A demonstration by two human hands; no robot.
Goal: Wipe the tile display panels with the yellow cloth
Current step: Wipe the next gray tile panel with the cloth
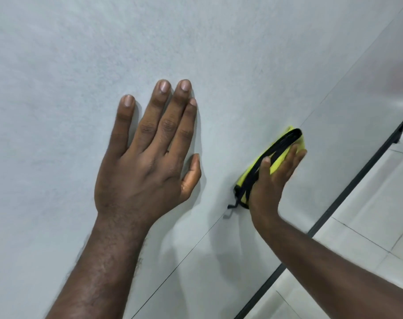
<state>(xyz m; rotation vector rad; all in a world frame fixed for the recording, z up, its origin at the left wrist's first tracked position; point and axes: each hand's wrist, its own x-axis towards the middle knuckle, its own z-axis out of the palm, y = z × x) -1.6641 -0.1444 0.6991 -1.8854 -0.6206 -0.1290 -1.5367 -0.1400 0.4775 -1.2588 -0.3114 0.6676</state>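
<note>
Two hands lie against the pale grey, finely speckled tile display panel [81, 65]. The left hand [147, 171] rests flat on it, fingers straight and slightly spread, thumb alongside. The right hand [272, 180] presses the yellow cloth [276, 164] onto the panel with straight, close-set fingers, thumb laid over the cloth's black edging. Folded into a thick pad, the cloth is bright lime-yellow with black trim and a loose black thread at its lower corner, and it sits beside a thin seam [191, 252].

left hand [147, 157] lies flat on the panel [58, 65], bare panel around it.
</note>
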